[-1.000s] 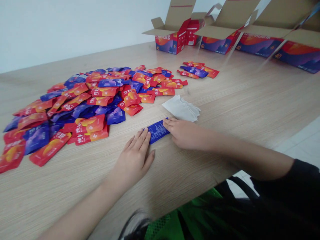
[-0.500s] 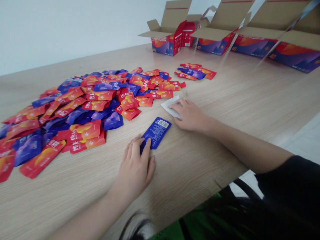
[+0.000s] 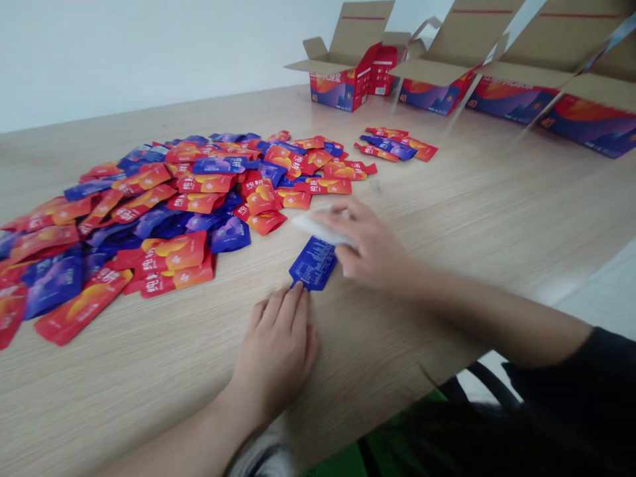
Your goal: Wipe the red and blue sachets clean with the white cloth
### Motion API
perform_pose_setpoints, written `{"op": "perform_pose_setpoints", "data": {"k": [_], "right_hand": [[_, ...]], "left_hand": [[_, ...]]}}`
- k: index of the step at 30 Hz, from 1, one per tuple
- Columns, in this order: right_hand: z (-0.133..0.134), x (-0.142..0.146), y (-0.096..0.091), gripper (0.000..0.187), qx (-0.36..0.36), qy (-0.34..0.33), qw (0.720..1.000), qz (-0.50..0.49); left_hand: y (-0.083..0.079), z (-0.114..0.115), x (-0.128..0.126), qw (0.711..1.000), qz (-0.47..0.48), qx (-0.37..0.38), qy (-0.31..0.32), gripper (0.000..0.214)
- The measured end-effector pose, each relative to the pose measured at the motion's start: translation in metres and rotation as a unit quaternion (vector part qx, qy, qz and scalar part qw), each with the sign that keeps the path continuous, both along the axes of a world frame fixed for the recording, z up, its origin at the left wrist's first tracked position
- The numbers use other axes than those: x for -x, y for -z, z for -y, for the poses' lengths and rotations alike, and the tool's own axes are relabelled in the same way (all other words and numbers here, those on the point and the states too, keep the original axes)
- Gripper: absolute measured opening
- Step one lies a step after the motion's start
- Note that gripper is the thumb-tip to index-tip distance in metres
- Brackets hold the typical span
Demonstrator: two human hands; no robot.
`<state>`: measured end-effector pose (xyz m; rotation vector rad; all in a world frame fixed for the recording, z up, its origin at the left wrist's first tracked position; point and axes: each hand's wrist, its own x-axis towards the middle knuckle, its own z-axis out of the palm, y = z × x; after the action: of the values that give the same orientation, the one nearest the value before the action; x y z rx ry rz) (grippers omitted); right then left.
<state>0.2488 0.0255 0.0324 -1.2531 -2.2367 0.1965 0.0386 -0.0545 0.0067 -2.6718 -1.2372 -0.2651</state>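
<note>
- Blue sachet (image 3: 314, 264) lies mid-frame on the wooden table (image 3: 447, 199), just below the heap.
- Left hand (image 3: 275, 348), fingers flat and together, touches its lower end, seemingly pinning it steady.
- Right hand (image 3: 368, 245), half curled, covers a white cloth (image 3: 318, 230) at the sachet's upper end; grip unclear.
- Red-and-blue sachets (image 3: 193, 202) lie heaped at left; open cartons (image 3: 342, 89) stand upper right.

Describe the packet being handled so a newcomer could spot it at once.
On the wooden table, find the big heap of red and blue packets. Just off its near edge, one dark blue packet lies alone between the left hand and right hand.
</note>
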Motion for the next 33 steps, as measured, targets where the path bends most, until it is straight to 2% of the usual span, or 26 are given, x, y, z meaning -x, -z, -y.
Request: {"op": "perform_pose_setpoints", "data": {"k": [2,3,5,9,15,20,21,25,26,29,30,33], "right_hand": [[0.017,0.020,0.005,0.051,0.013,-0.086,0.994,0.070],[0.019,0.026,0.008,0.051,0.022,-0.103,0.990,0.092],[0.013,0.027,0.016,0.051,0.047,-0.090,0.988,0.118],[-0.003,0.018,0.024,0.054,0.070,-0.006,0.990,0.118],[0.011,0.023,0.024,0.057,0.042,-0.118,0.985,0.122],[0.000,0.018,0.025,0.058,0.067,0.021,0.990,0.121],[0.001,0.018,0.025,0.058,0.061,0.018,0.990,0.123],[0.012,0.022,0.025,0.055,0.036,-0.093,0.986,0.135],[0.013,0.023,0.025,0.056,0.039,-0.090,0.986,0.133],[0.017,0.027,0.027,0.058,0.049,-0.020,0.992,0.116],[0.018,0.029,0.027,0.058,0.045,-0.020,0.992,0.113],[0.019,0.031,0.028,0.059,0.028,-0.104,0.987,0.117]], "left_hand": [[-0.001,0.000,0.000,1.000,-0.009,0.002,-0.002,0.041],[-0.001,0.000,0.000,1.000,-0.010,0.003,-0.003,0.041],[0.000,0.000,0.000,1.000,-0.007,0.004,-0.006,0.043],[0.003,-0.001,0.001,1.000,-0.002,-0.003,-0.007,0.047],[0.003,-0.002,0.000,1.000,-0.016,-0.001,-0.008,0.046],[0.005,-0.001,0.001,1.000,-0.013,-0.019,-0.002,0.048],[0.006,0.000,0.001,1.000,-0.012,-0.023,-0.003,0.048],[0.007,0.001,0.001,0.999,-0.008,-0.040,-0.009,0.046],[0.007,0.001,0.001,0.999,-0.011,-0.042,-0.009,0.047],[0.007,0.000,0.001,0.999,-0.015,-0.050,-0.005,0.048],[0.007,0.000,0.001,0.999,-0.014,-0.053,-0.004,0.048],[0.007,-0.002,0.002,0.999,-0.007,-0.053,-0.001,0.042]]}}
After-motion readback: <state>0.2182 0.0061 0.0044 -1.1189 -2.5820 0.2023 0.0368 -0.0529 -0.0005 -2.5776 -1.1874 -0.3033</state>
